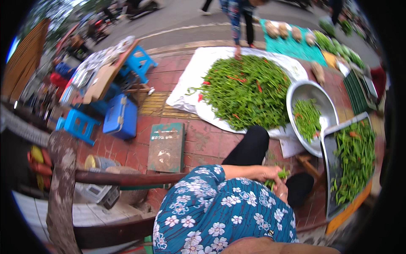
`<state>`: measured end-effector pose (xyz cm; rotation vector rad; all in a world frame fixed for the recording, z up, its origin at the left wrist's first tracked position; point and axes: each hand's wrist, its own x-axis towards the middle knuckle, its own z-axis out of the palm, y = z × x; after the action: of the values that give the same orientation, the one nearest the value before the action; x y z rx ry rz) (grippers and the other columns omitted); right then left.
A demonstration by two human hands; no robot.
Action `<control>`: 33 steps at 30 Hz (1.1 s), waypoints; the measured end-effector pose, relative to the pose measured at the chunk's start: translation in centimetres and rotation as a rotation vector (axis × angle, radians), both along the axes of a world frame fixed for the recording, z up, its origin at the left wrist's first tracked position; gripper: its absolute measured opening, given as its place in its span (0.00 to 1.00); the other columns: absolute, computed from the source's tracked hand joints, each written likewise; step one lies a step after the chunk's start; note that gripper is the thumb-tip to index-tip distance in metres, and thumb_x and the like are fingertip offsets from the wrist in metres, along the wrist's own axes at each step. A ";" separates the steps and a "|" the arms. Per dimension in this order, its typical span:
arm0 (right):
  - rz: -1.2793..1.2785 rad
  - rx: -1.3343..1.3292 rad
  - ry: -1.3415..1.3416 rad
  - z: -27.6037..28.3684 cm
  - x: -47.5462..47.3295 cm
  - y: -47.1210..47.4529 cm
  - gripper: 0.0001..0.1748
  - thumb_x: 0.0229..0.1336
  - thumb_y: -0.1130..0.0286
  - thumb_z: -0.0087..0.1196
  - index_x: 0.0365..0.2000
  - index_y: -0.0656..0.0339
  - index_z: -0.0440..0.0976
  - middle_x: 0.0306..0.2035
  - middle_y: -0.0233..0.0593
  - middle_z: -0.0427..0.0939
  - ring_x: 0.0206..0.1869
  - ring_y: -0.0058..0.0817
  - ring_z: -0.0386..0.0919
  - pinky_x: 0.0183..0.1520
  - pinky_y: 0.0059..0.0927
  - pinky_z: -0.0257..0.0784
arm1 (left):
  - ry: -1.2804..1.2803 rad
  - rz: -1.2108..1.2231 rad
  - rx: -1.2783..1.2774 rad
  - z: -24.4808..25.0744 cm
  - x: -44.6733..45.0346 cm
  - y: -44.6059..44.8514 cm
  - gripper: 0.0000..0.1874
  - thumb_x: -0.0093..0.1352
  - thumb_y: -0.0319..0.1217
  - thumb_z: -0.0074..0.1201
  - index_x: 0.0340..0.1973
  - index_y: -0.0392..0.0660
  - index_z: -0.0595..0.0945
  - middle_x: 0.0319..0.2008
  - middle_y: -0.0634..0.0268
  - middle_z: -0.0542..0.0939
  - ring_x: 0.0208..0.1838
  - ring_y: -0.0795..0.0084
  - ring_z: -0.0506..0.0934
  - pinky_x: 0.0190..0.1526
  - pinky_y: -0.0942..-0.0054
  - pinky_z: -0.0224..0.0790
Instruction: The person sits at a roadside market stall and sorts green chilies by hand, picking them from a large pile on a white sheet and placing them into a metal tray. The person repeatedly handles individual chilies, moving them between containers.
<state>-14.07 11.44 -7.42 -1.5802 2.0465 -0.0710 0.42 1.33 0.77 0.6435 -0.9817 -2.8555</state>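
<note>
My left hand (269, 173) and my right hand (281, 188) meet above my lap, with green chili peppers (283, 173) between their fingers. Which hand bears most of the peppers is hard to tell. In front of my knees, a large heap of green peppers (250, 92), dotted with red ones, lies on a white sheet (187, 85). To its right stands a metal basin (328, 104) with a smaller pile of green peppers (306, 119). Nearer to me on the right, a dark tray (331, 152) holds more green peppers (356, 162) and some red ones.
A person (236, 19) bends over the heap's far side, one hand touching it. On the left are a green metal box (165, 147), a blue cooler box (120, 117), blue plastic stools (81, 125) and a table (109, 76). Vegetables lie on a teal sheet (282, 47) at the upper right.
</note>
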 end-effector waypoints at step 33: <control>-0.073 0.016 -0.079 5.2 -0.1 2.8 0.13 0.45 0.64 0.46 0.32 0.57 0.73 0.28 0.48 0.75 0.34 0.43 0.74 0.39 0.39 0.69 | -0.684 0.319 -1.466 -7.9 -2.3 -13.1 0.17 0.50 0.28 0.46 0.34 0.34 0.75 0.31 0.45 0.75 0.38 0.48 0.73 0.42 0.61 0.63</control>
<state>-14.12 14.21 -2.18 -1.4703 2.0381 -0.1417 -1.92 -11.79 -7.12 1.2667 -2.2441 -0.9928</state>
